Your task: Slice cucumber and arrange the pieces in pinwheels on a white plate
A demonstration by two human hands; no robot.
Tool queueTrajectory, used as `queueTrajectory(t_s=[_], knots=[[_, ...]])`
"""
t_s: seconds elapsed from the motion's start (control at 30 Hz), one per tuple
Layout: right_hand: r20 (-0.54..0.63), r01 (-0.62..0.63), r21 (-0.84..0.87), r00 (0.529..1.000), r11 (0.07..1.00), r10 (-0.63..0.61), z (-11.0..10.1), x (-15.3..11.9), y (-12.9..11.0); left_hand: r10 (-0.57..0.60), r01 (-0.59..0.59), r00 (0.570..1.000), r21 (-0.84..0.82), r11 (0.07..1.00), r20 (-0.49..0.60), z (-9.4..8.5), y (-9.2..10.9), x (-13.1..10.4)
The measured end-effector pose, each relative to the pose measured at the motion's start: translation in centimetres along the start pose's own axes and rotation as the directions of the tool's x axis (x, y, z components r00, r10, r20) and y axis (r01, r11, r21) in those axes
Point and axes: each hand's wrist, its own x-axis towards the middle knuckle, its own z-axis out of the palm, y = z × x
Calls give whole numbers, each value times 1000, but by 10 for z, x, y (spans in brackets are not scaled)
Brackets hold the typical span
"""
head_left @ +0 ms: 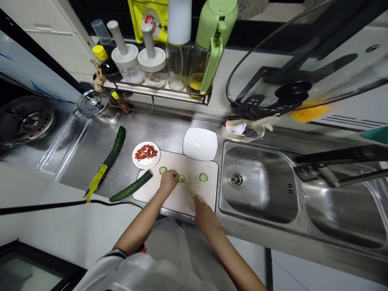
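Observation:
My right hand (201,210) is wrapped round the handle of a knife (188,190), whose thin blade points up and left over the cutting board (209,194). The blade's tip is beside a cucumber slice (181,178). Just left of that slice, my left hand (169,180) has its fingers pressed together; what they hold, if anything, is hidden. Another slice (163,170) lies above my left hand, and one more (203,177) lies at the board's right. A cut cucumber (131,189) rests partly on the board's left edge.
Behind the board are a plate of red bits (135,161) and a white dish (200,143). A whole cucumber (116,147) lies left, near a steel pot (97,107). The sink (257,182) is at right. Bottles and jars fill a rack (157,91) above.

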Motion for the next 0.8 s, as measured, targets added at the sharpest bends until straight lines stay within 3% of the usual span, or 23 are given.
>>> queueTrajectory(t_s=[0.3, 0.5, 0.63, 0.8], knots=[[26, -57, 99, 998, 993, 54, 19, -15, 17, 19, -20, 1000, 77, 997, 4, -5, 2, -7], [69, -88, 97, 994, 991, 81, 12, -16, 14, 6, 11, 995, 165, 986, -101, -32, -7, -10], [77, -88, 72, 994, 993, 82, 14, -16, 15, -52, 95, 982, 237, 967, -179, -52, -15, -11], [54, -80, 79, 996, 994, 75, 21, -13, 18, -114, 193, 961, 312, 930, -252, -61, -16, -11]])
